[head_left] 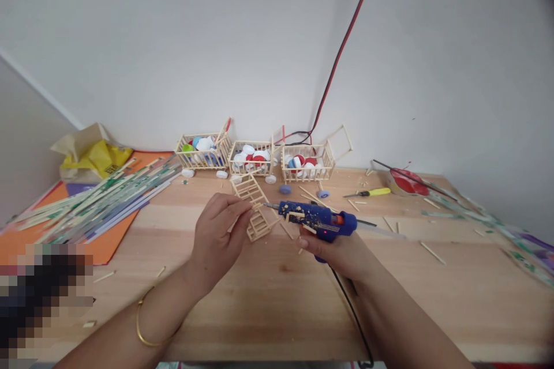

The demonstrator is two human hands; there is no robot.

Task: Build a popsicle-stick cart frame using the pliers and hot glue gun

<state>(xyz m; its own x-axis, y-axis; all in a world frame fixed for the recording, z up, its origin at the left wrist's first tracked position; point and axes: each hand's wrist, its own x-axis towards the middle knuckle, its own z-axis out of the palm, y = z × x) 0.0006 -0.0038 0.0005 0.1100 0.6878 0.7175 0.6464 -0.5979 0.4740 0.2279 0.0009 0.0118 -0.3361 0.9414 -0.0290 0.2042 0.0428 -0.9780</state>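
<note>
My right hand (335, 251) is wrapped round the handle of a blue hot glue gun (318, 219), with glue-stuck wood bits on its barrel. A clear glue stick (387, 230) juts from its back. The nozzle points left, at the fingertips of my left hand (220, 236). Those fingers are pinched on a small wooden stick (257, 206), its end close to the nozzle; whether they touch I cannot tell. Just beyond and below the fingers is a ladder-like frame of wooden sticks (249, 187), partly hidden by my left hand.
Three stick carts filled with bottle caps, left (203, 153), middle (251, 158) and right (307, 164), stand by the wall. Bundled sticks (116, 199) lie left on orange card (108, 248). A yellow-handled knife (367, 192) and red bowl (409, 183) are at right. A black cord (350, 305) trails forward.
</note>
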